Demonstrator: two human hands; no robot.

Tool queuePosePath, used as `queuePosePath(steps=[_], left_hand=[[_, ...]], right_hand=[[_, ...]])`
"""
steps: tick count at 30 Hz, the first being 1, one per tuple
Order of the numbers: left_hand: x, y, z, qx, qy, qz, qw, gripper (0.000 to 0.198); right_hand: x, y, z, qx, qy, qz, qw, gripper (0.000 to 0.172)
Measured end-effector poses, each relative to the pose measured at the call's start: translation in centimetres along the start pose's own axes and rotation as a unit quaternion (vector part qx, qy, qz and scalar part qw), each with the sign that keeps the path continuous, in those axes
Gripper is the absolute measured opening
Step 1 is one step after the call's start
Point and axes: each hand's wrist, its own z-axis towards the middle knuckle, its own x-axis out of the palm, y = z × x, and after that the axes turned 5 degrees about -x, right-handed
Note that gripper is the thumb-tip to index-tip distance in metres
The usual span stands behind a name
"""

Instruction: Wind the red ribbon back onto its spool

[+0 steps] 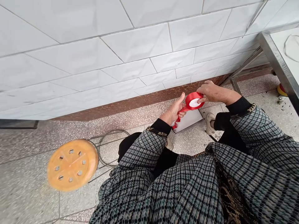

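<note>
A roll of red ribbon (pixel 188 97) with a white core is held up in front of me, above the floor near the wall. My right hand (pixel 208 92) grips its right side, with fingers at the rim and over the white core. My left hand (pixel 175 109) is closed on the loose ribbon coming off the roll's lower left, its thumb pointing up. A short crinkled end of ribbon hangs below the left hand. Underneath, partly hidden by my hands, a flat white board or box (pixel 190 121) with dark edges lies on the floor between my shoes.
An orange round stool (pixel 72 165) with holes and metal legs stands at the left. White wall tiles (pixel 140 43) run across ahead. A metal-framed table (pixel 280 56) is at the right, with a red and yellow object (pixel 282 90) beneath. Small dark scraps litter the floor.
</note>
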Motion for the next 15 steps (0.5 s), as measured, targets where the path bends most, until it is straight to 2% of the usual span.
queuePosePath(steps=[5,8,11,15], left_hand=[[0.6,0.9,0.3,0.007,-0.015,0.025,1.0,0.064],[1.1,1.0,0.1,0.015,0.001,0.014,1.0,0.056],[1.6,1.1,-0.1,0.05,0.003,-0.026,0.998,0.054],[2.3,1.1,-0.2,0.071,-0.02,-0.1,0.992,0.057]], right_hand=[[0.1,0.9,0.0,-0.012,0.06,-0.065,0.996,0.016],[-0.2,0.9,-0.1,-0.033,0.062,-0.068,0.995,0.017],[-0.4,0.6,-0.1,-0.027,0.02,-0.013,0.999,0.021],[-0.4,0.7,0.0,0.022,-0.075,0.135,0.988,0.025]])
